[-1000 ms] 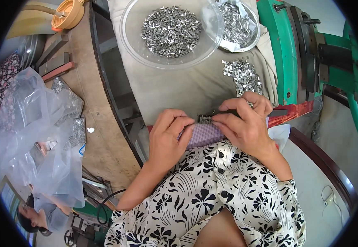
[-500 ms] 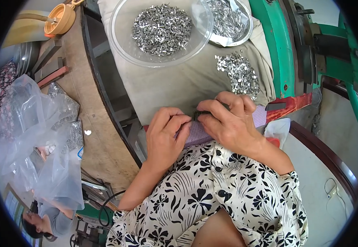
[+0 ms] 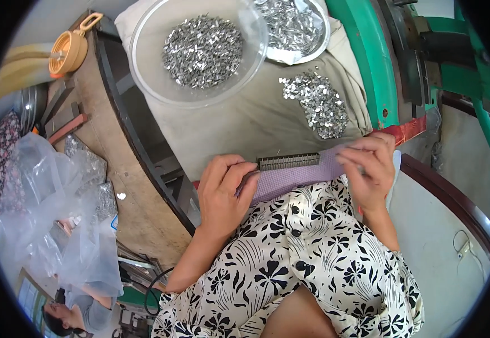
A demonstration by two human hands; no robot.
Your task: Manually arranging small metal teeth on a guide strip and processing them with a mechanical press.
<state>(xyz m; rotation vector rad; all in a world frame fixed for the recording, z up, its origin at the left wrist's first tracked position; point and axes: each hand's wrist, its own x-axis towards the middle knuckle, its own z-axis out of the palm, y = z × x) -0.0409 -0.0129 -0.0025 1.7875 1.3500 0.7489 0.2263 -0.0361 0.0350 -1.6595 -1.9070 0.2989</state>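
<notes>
A narrow dark rack (image 3: 290,162) with a row of small metal pins lies along the near edge of the work surface. My left hand (image 3: 219,191) is closed, thumb and fingers pinching the rack's left end. A purple checked cloth (image 3: 287,181) spreads just below the rack, over my lap side. To the right, my right hand (image 3: 371,169) is off the rack, its fingers curled towards the thumb beside the cloth's right part. Slight blur hides what, if anything, sits between those fingertips. Beyond the rack lies a pile of small shiny metal pieces (image 3: 319,107) on a beige cloth (image 3: 228,127).
A clear round tub (image 3: 143,73) of small metal parts and a lined bowl (image 3: 325,42) of thin metal pieces stand at the back. Green machinery (image 3: 363,62) borders the right. Plastic bags (image 3: 59,225) lie on the wooden bench (image 3: 138,208) at left; another person (image 3: 81,312) sits beyond.
My right hand has left the rack and moved right, uncovering it. My left hand stays at its left end. The whole view has shifted a little.
</notes>
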